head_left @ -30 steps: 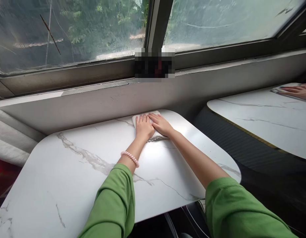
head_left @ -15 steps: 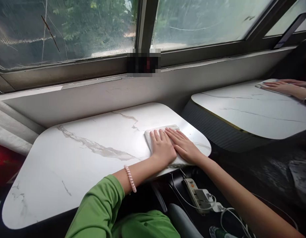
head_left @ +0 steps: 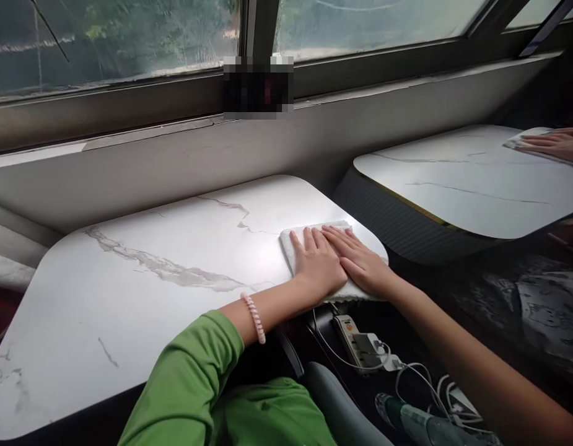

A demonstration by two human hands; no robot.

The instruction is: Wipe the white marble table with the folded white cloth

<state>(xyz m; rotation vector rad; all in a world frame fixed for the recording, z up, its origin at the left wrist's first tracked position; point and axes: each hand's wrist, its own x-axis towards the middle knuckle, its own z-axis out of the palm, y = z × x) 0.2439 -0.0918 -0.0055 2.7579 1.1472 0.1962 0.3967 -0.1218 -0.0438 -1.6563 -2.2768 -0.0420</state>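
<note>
A folded white cloth (head_left: 288,246) lies flat near the right end of a white marble-patterned table (head_left: 142,322). My left hand (head_left: 318,263) presses on it with fingers stretched out, a pink coil band (head_left: 253,317) round the wrist. Beside it and touching it, my right hand (head_left: 360,260) also lies flat on the cloth, fingers extended. The palms hide most of the cloth, whose edge hangs slightly at the table's near side.
Another person's hands (head_left: 558,145) rest on a white cloth (head_left: 518,141) on a second marble-patterned table (head_left: 476,198). Below my forearms sit a power strip (head_left: 349,337) with chargers and white cables (head_left: 414,365). Windows and a ledge (head_left: 174,133) run behind.
Both my hands and the cloth have slid right along the table towards its right end. The view has tilted downward, and the other person's hands have shifted right with their cloth.
</note>
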